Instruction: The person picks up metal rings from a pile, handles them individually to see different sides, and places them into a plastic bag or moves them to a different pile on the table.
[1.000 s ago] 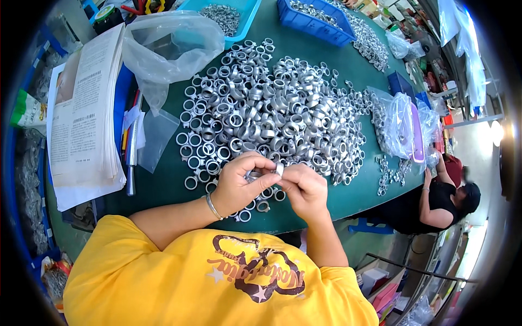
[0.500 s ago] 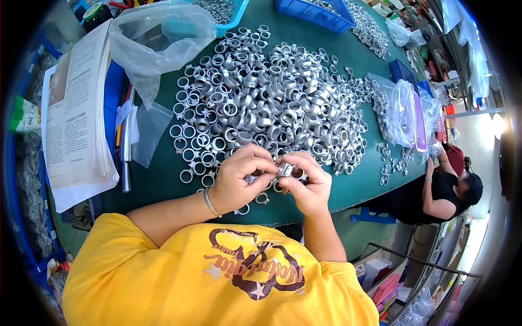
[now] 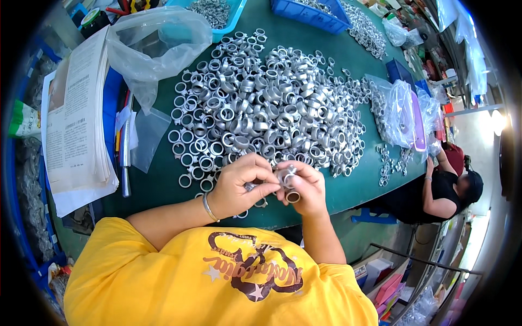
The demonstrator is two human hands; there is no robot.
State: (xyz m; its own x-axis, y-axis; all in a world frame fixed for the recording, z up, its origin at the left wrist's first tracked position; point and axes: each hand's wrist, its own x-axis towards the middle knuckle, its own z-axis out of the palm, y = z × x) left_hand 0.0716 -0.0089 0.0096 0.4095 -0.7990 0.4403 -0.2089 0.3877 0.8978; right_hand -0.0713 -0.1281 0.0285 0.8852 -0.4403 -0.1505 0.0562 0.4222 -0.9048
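Note:
Close together at the near edge of the large heap of silver metal rings [image 3: 272, 108], my two hands work over the green table. My left hand [image 3: 239, 187] is closed, thumb and forefinger pinched near the right fingertips, with a bit of grey metal showing inside its curled fingers. In my right hand [image 3: 309, 193] a shiny metal ring [image 3: 286, 175] is gripped between thumb and fingers, smeared by motion. A second metal ring [image 3: 292, 196] shows just below it, against the same fingers. Many rings in the heap have small lugs on the side.
A stack of printed paper [image 3: 76, 119] and a clear plastic bag [image 3: 155, 49] lie at the left. Far back are a turquoise basket [image 3: 236, 19] and a blue bin [image 3: 312, 16] with metal parts. At the right, a person [image 3: 443, 190] sits by a bagged purple tray [image 3: 418, 122].
The right hand has turned, tipping the ring between the fingertips upward, and a second ring has come into sight below it. The left hand has shifted slightly down.

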